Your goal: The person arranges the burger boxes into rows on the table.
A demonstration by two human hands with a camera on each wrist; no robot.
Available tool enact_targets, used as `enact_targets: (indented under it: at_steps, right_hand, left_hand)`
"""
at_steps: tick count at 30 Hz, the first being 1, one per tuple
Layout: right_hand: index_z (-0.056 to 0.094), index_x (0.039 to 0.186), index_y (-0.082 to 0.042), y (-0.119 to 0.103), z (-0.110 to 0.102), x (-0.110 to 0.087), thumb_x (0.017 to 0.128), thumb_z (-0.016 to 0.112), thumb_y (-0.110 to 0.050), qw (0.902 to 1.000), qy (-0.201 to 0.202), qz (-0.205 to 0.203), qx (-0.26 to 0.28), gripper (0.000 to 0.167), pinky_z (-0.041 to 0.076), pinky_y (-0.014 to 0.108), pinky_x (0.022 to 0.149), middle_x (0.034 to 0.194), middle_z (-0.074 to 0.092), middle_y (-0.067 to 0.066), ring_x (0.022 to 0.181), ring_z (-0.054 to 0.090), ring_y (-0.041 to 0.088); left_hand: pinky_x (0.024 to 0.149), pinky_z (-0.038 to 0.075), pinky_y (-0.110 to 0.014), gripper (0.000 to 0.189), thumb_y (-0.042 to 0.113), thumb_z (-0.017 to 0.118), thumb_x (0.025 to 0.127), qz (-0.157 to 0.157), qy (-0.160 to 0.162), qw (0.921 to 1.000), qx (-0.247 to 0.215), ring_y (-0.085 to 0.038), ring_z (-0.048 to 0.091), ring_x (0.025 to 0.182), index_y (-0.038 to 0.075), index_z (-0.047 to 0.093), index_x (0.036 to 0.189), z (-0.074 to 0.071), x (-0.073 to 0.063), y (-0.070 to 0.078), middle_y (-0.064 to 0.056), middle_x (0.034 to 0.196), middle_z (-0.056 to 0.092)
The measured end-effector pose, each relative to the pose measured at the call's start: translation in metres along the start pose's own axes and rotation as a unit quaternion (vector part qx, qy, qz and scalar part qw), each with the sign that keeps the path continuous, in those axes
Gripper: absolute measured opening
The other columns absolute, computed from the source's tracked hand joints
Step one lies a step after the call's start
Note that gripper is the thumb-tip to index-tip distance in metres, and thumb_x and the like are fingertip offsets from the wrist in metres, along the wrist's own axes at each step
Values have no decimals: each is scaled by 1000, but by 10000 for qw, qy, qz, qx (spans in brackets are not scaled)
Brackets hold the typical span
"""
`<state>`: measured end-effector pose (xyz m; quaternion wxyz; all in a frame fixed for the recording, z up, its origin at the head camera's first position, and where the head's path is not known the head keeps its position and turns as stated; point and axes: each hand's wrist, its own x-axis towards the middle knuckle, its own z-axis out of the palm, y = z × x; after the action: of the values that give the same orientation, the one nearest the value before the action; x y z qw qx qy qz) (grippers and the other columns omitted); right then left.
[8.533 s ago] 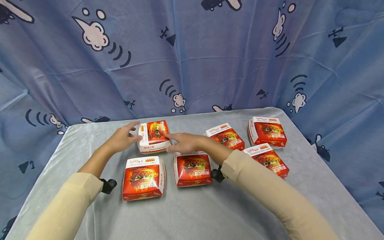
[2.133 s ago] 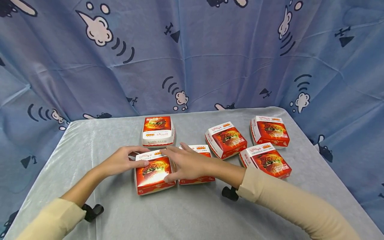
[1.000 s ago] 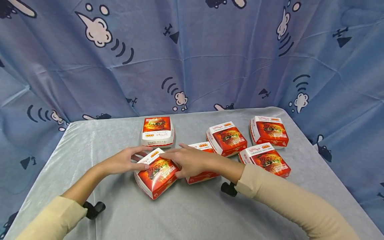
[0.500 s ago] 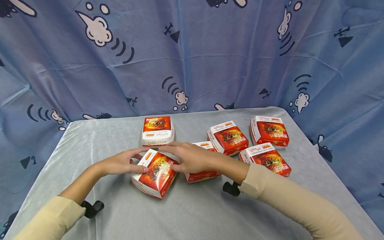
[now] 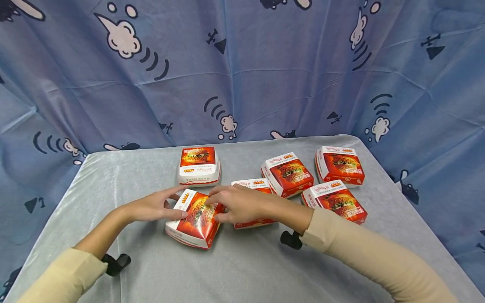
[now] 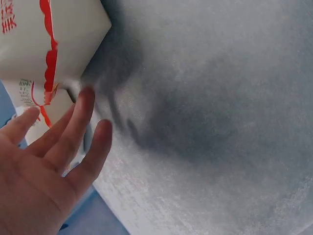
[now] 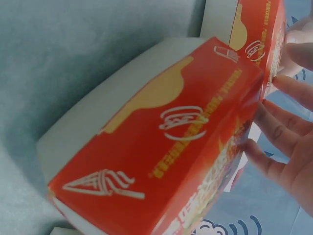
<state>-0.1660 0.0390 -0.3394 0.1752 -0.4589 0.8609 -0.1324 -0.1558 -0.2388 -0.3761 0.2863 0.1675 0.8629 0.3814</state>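
A red-and-white burger box (image 5: 202, 225) lies turned at an angle on the table, between both hands. My left hand (image 5: 151, 206) is at its left side, thumb over the white edge of the lid and fingers by the far side. The left wrist view shows that hand (image 6: 44, 171) with its fingers apart and extended. My right hand (image 5: 242, 204) reaches in from the right, fingertips over the lid's right part and thumb by the right side. Under the right hand is a second burger box (image 5: 253, 223), partly hidden. In the right wrist view the fingers (image 7: 279, 132) lie along the box edges.
Behind the turned box sits another burger box (image 5: 198, 166), its white strip facing front. Three more stand to the right: one burger box (image 5: 288, 174), one at the back (image 5: 341, 166) and one nearer (image 5: 337, 202). A grey cloth (image 5: 242, 273) covers the table before a blue curtain (image 5: 242, 75).
The back left box has turned so its white strip faces front. The box between the hands has rotated; its neighbour has shifted slightly right. The right fingers have drawn back from the far edge.
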Motion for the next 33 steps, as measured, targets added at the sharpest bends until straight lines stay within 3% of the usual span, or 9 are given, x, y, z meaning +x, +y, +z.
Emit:
enact_targets:
  at_steps: [6, 10, 15, 22, 27, 33]
  right_hand:
    - [61, 138, -16, 2, -1, 3, 96, 64, -30, 9998, -71, 70, -179, 44, 37, 50, 108, 143, 54, 6, 132, 49, 21]
    - [61, 138, -16, 2, 0, 4, 96, 64, -31, 9996, -98, 138, -233, 45, 35, 52, 109, 143, 54, 6, 134, 48, 20]
    - [59, 140, -17, 1, 0, 5, 97, 63, -32, 9993, -158, 234, -233, 46, 30, 56, 111, 145, 52, 5, 135, 46, 18]
    - [57, 142, -18, 0, 1, 7, 97, 63, -33, 9991, -210, 312, -189, 48, 23, 61, 115, 147, 50, 4, 137, 44, 18]
    - [56, 143, -17, 1, 2, 8, 97, 62, -33, 9992, -127, 249, -270, 49, 23, 61, 115, 146, 50, 4, 137, 44, 18]
    - [48, 149, -16, 1, 2, 6, 95, 63, -36, 9992, -140, 238, -287, 59, 26, 55, 115, 153, 42, 7, 141, 38, 22]
  left_hand:
    - [91, 51, -46, 87, 35, 78, 84, 641, 462, 9968, 78, -34, 53, 121, 9, 35, 154, 1, 3, 0, -21, 146, 45]
    - [91, 51, -45, 78, 32, 79, 83, 896, 517, 9946, 97, -35, 49, 125, 8, 45, 149, 1, 6, 0, -16, 147, 47]
    - [95, 49, -50, 69, 32, 78, 83, 929, 448, 9946, 89, -32, 45, 127, 9, 52, 143, 1, 7, 2, -12, 144, 51]
    - [94, 48, -50, 66, 31, 78, 83, 979, 522, 9936, 209, -30, 52, 120, 6, 55, 140, 3, 8, 4, -12, 139, 56]
    - [99, 45, -55, 60, 31, 75, 87, 1129, 579, 9914, 309, -30, 52, 122, 6, 57, 138, 5, 9, 4, -10, 137, 59]
    - [98, 45, -49, 64, 33, 78, 84, 1058, 654, 9917, 310, -29, 56, 118, 9, 57, 139, 4, 9, 1, -10, 134, 60]
